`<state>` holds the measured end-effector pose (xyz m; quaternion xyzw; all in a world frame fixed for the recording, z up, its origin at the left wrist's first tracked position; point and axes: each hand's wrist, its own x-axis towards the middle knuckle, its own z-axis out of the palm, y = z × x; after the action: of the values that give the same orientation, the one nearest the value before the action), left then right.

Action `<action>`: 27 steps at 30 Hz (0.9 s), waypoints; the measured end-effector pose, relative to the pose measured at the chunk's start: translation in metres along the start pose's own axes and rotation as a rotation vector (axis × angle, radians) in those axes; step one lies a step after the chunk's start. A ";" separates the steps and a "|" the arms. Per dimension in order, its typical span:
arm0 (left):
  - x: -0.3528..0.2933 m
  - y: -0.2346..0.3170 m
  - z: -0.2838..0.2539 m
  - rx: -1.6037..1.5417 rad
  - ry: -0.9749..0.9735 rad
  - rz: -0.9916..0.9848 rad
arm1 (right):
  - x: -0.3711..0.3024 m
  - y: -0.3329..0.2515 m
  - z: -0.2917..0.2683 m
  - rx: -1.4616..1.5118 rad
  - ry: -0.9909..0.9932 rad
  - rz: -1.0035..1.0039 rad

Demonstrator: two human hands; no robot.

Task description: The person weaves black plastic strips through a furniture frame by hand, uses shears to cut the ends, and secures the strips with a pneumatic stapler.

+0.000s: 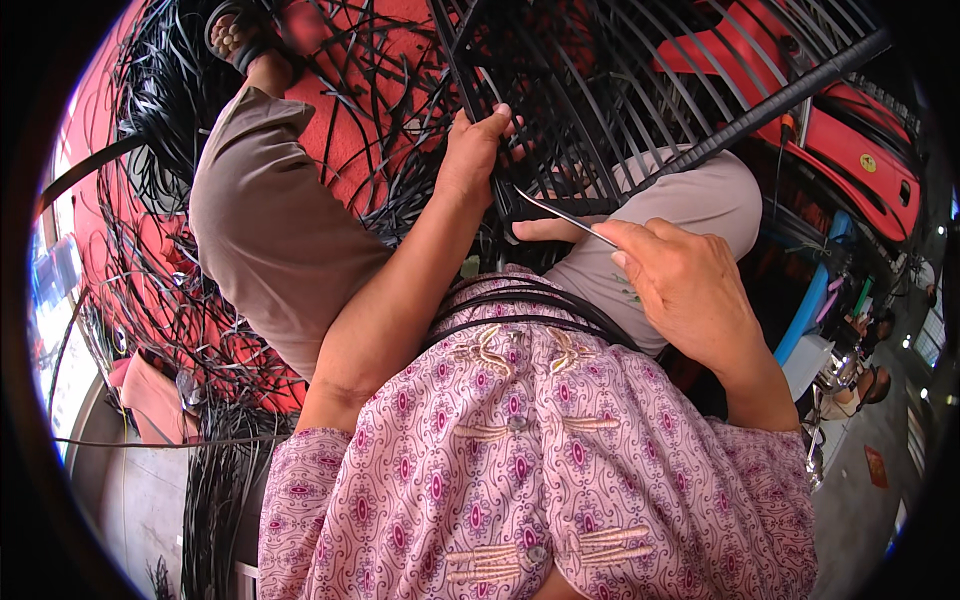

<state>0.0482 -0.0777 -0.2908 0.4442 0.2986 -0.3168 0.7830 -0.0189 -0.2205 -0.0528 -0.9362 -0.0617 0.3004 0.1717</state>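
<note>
My left hand (pixel 478 150) is closed around the dark edge bar of a black frame (pixel 735 118) strung with narrow black straps. The frame slants over my right leg. My right hand (pixel 685 285) pinches a thin metal pick with a curved tip (pixel 560 214). Its point is beside the frame's near corner, close below my left hand; whether it touches a strap I cannot tell. Behind the pick a strip of bare skin (pixel 555 230) shows, partly hidden. Several black strips (pixel 540 297) lie across my lap.
Loose black strips (pixel 170 90) tangle over the red floor covering (pixel 385 75) at left. A red plastic piece (pixel 865 165) is at the right, near a blue object (pixel 805 310). A pink item (pixel 155 395) lies at the left. A sandalled foot (pixel 240 40) is at the top left.
</note>
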 end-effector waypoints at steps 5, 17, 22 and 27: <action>0.002 -0.002 -0.001 -0.008 -0.041 -0.006 | 0.001 0.003 0.006 0.028 0.036 -0.041; -0.008 0.007 0.004 -0.025 0.011 -0.037 | -0.012 -0.011 0.035 -0.094 -0.023 -0.016; -0.007 0.005 0.005 -0.034 0.016 -0.007 | -0.015 -0.003 0.065 0.052 0.043 -0.030; -0.010 0.012 0.009 0.007 0.008 -0.003 | -0.016 -0.003 0.058 0.116 0.074 -0.037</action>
<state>0.0526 -0.0782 -0.2732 0.4478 0.3014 -0.3173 0.7797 -0.0658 -0.2047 -0.0872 -0.9338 -0.0551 0.2654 0.2335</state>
